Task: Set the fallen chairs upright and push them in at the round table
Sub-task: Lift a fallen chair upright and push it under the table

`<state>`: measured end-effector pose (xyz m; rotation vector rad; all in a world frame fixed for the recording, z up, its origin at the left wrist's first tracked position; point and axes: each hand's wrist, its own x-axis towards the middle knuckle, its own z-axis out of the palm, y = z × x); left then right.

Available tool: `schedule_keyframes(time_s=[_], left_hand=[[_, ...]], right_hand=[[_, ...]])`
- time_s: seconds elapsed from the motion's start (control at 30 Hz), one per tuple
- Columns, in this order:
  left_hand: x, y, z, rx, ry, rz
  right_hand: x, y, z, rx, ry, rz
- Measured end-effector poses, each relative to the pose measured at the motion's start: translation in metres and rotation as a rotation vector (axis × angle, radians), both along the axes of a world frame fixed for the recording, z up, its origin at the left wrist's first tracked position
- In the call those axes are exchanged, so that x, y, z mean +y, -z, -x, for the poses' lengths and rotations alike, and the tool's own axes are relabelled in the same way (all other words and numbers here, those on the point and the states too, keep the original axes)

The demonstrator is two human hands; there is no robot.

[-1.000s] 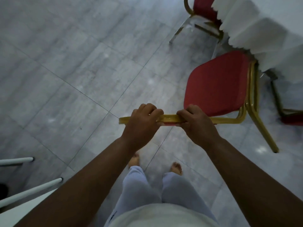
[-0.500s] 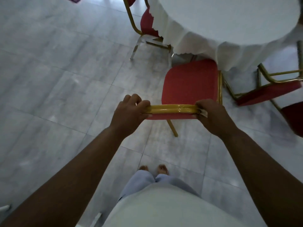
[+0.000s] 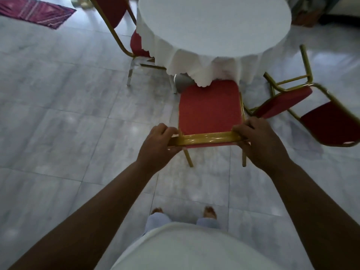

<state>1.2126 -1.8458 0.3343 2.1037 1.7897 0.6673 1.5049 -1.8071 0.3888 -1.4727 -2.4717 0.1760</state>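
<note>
A red-cushioned chair (image 3: 209, 112) with a gold frame stands upright in front of me, facing the round table (image 3: 214, 22) draped in a white cloth. The cloth's hem overlaps the front edge of its seat. My left hand (image 3: 157, 145) grips the left end of the chair's gold top rail and my right hand (image 3: 257, 141) grips the right end. A second red chair (image 3: 303, 106) lies tipped over on the floor to the right of the table. A third chair (image 3: 124, 26) stands upright, tucked in at the table's left.
The floor is pale grey tile (image 3: 58, 123). A pink patterned rug (image 3: 33, 12) lies at the far left. Dark furniture or boxes (image 3: 311, 12) sit beyond the table at the top right. My bare feet (image 3: 183, 211) stand behind the chair.
The chair has turned from tilted sideways to upright facing the table and moved closer to it. My hands have spread apart to the rail's ends.
</note>
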Motion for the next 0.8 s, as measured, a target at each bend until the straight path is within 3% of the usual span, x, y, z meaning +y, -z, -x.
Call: schedule_keyframes(time_s=[0.17, 0.37, 0.8], left_hand=[[0.012, 0.021, -0.017, 0.005, 0.046, 0.078], [0.048, 0.019, -0.07, 0.056, 0.103, 0.032], [0.048, 0.024, -0.056, 0.098, 0.029, 0.016]], right_hand=[[0.007, 0.008, -0.076, 0.013, -0.004, 0.005], [0.018, 0.043, -0.139, 0.024, 0.033, 0.04], [0.025, 0.067, -0.12, 0.11, 0.034, 0.052]])
